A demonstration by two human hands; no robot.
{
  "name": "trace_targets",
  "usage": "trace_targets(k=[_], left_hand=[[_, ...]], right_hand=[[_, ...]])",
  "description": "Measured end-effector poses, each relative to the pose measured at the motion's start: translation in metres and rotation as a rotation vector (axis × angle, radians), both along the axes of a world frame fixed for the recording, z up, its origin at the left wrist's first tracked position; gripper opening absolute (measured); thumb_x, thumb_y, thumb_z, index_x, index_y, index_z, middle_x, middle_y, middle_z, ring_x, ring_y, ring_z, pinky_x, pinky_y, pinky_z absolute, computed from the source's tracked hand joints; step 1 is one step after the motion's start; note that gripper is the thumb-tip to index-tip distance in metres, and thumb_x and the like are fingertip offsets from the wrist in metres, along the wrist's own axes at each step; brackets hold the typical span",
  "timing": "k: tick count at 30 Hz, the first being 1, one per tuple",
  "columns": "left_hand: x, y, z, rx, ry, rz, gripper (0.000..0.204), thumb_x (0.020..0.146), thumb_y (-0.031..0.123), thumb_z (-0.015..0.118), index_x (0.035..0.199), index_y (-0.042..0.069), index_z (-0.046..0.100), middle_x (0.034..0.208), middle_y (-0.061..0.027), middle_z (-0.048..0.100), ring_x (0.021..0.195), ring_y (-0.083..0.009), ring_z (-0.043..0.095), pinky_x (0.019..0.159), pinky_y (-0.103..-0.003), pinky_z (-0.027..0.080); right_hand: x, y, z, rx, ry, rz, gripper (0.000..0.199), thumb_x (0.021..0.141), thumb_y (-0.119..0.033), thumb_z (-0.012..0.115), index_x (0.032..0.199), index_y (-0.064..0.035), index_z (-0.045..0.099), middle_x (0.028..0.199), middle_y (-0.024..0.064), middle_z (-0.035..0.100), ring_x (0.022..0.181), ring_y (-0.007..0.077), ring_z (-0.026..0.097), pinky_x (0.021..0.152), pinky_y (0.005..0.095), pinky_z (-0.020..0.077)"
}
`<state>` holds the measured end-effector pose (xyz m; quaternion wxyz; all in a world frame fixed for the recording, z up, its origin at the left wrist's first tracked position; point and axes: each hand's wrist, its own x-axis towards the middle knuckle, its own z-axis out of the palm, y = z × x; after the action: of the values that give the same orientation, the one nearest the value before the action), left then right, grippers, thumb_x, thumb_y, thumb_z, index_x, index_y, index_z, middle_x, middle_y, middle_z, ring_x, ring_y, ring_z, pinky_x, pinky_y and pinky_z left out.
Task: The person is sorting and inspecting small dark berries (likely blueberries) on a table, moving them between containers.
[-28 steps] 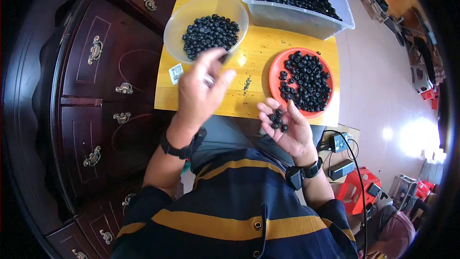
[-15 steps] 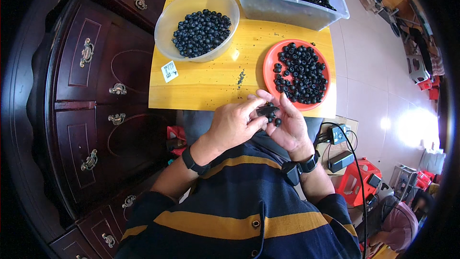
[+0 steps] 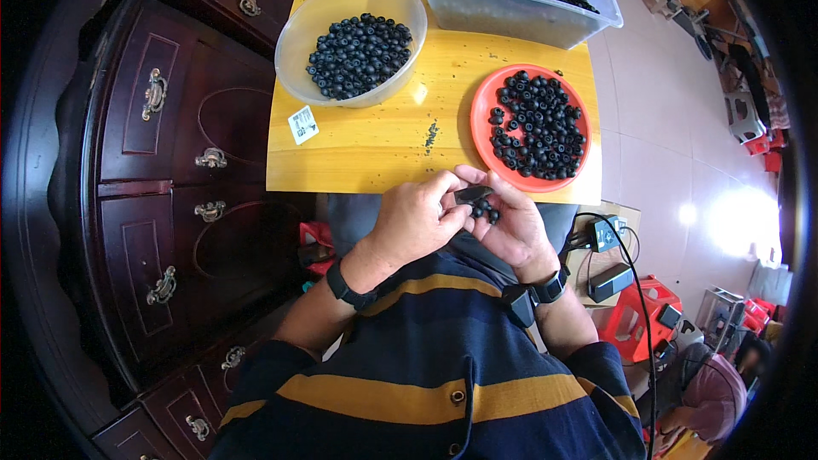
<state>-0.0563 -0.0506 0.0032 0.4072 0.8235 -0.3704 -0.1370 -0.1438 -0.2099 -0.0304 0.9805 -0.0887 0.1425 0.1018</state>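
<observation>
My left hand is closed, with a small dark pointed tool like a blade pinched between thumb and fingers. Beside it, my right hand is cupped palm up, its fingers curled toward the tool. Several small black round pieces lie in that palm; the left fingers partly hide them. A red round plate with many such pieces, some showing a hole in the end, sits just beyond my right hand. At the far left of the table, a clear round bowl holds more of them.
A clear rectangular bin full of black pieces stands at the back of the yellow table. A white label and black crumbs lie on it. Dark cabinets line the left; a red stool and cables are at right.
My right fingers have curled in closer around the tool and the black pieces. Both hands stay together at the table's front edge, and the view has shifted slightly.
</observation>
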Motion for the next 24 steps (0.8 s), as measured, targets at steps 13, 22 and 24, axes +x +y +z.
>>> trace_targets(k=[13,22,24], left_hand=[[-0.003,-0.001,0.006,-0.189,0.04,0.042,0.022,0.082,0.01,0.08,0.087,0.004,0.059,0.062,-0.0027,0.055,0.054,-0.011,0.053,0.052,-0.03,0.045],[-0.003,0.003,0.005,-0.325,0.563,0.005,0.014,0.093,0.014,0.072,0.088,0.005,0.062,0.074,0.0059,0.057,0.065,-0.0019,0.046,0.059,-0.021,0.038],[-0.002,0.004,0.001,-0.32,0.582,-0.01,0.013,0.094,0.014,0.071,0.089,0.005,0.062,0.074,0.0061,0.057,0.065,-0.0017,0.046,0.059,-0.02,0.037]], right_hand=[[-0.008,-0.003,-0.005,-0.29,0.029,0.068,0.016,0.1,-0.02,0.063,0.11,-0.0069,0.063,0.088,-0.0011,0.064,0.072,0.004,0.061,0.052,0.0151,0.0442],[-0.01,0.001,-0.003,-0.277,0.033,0.036,0.016,0.102,-0.023,0.061,0.102,-0.0074,0.062,0.085,-0.0011,0.063,0.063,0.003,0.053,0.047,0.0145,0.0369],[-0.012,0.001,-0.004,-0.213,0.044,0.068,0.017,0.102,-0.025,0.06,0.102,-0.0076,0.062,0.087,0.0001,0.063,0.064,0.0039,0.051,0.048,0.0154,0.0368]])
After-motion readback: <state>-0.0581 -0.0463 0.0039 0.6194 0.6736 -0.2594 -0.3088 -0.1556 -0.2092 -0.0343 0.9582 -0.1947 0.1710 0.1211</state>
